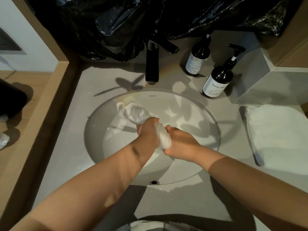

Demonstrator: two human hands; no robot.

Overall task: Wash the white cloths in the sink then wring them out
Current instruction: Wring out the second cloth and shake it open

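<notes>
A white cloth (133,113) is twisted into a thick rope above the round white sink (208,117). My left hand (147,129) grips its middle, and my right hand (180,144) grips its near end; the two hands touch. The far end of the cloth fans out toward the sink's back rim. A second white cloth (276,132) lies folded on the counter to the right of the sink.
A black faucet (152,64) stands behind the sink. Two dark pump bottles (216,79) (197,59) sit at the back right. Black plastic sheeting (133,19) hangs over the back. A grey box (266,80) stands at the right. The overflow hole (153,182) faces me.
</notes>
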